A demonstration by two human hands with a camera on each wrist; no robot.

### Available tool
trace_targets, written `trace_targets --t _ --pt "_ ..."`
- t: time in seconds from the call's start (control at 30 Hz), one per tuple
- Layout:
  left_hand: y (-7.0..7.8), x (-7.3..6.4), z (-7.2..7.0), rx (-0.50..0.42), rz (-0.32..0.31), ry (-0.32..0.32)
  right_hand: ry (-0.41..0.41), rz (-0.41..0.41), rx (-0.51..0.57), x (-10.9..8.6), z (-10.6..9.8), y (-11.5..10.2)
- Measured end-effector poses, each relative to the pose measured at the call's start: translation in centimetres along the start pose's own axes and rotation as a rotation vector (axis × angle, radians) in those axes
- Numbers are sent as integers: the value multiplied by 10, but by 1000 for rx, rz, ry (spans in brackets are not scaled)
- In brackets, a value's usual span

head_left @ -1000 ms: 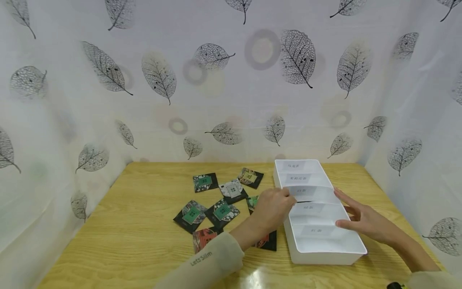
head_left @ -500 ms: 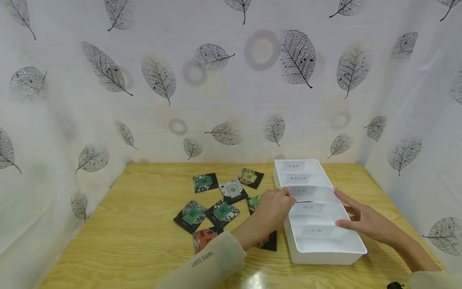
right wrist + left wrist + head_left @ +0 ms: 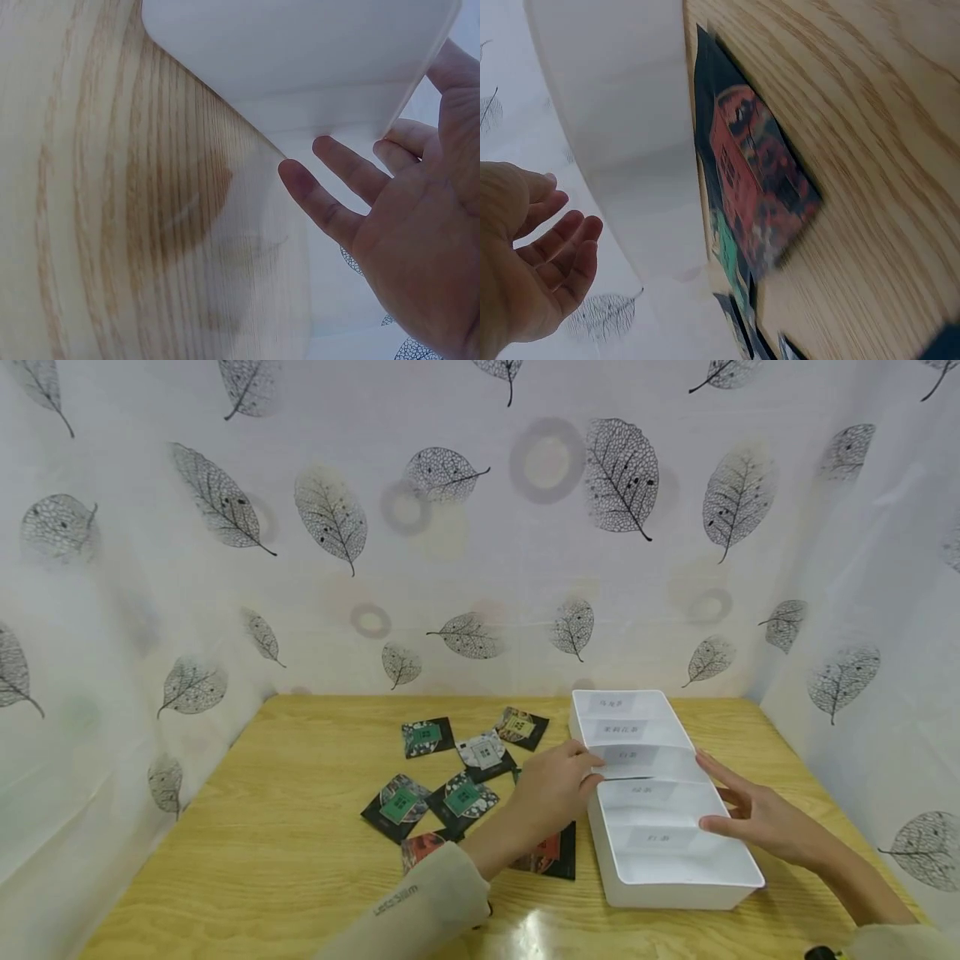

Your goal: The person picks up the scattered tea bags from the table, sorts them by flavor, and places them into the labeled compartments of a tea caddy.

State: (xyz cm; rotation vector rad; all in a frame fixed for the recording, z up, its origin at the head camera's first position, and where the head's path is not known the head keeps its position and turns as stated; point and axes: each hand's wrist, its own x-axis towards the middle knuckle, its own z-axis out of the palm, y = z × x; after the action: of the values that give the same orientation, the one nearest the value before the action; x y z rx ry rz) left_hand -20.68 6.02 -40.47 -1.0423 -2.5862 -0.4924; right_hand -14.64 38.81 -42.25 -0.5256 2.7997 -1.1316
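Observation:
A white box (image 3: 682, 897) with labelled dividers stands on the right of the table in the head view. My left hand (image 3: 551, 789) is at its left rim, fingers loosely bent. In the left wrist view that hand (image 3: 540, 259) shows nothing between thumb and fingers. My right hand (image 3: 761, 818) holds the box's right side, thumb over the rim and fingers along the outer wall. The right wrist view shows those fingertips against the wall. Left of the box, a red-and-black sachet (image 3: 551, 856) lies partly behind my left forearm; a green-labelled sachet (image 3: 731, 247) is close by.
Several more flat sachets lie on the wooden table (image 3: 247, 827), among them a grey-labelled one (image 3: 483, 753), a yellow-labelled one (image 3: 520, 727) and a green-labelled one (image 3: 426, 737). A leaf-patterned curtain (image 3: 480, 552) encloses the table's back and sides.
My left hand has loosened its bent fingers and drawn slightly left from the box's rim, its forearm shifting left too. My right hand stays on the box's right side.

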Motion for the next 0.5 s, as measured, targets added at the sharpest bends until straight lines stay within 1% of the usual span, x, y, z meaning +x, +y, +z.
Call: trace_targets --t 0.1,0.17,0.3,0.4,0.5 --pt "-15 -5 -4 -95 -53 9 -4 -3 11 0 0 1" --pt "-26 -8 -6 -158 -103 6 -5 -2 13 -1 0 2" --pt "-49 -15 -15 -282 -198 -2 -10 -3 -4 -1 0 1" --pt "-65 -22 -23 -318 -242 9 -12 -1 -19 -1 0 1" --pt "-81 -31 -29 -314 -286 17 -17 0 -10 1 1 1"
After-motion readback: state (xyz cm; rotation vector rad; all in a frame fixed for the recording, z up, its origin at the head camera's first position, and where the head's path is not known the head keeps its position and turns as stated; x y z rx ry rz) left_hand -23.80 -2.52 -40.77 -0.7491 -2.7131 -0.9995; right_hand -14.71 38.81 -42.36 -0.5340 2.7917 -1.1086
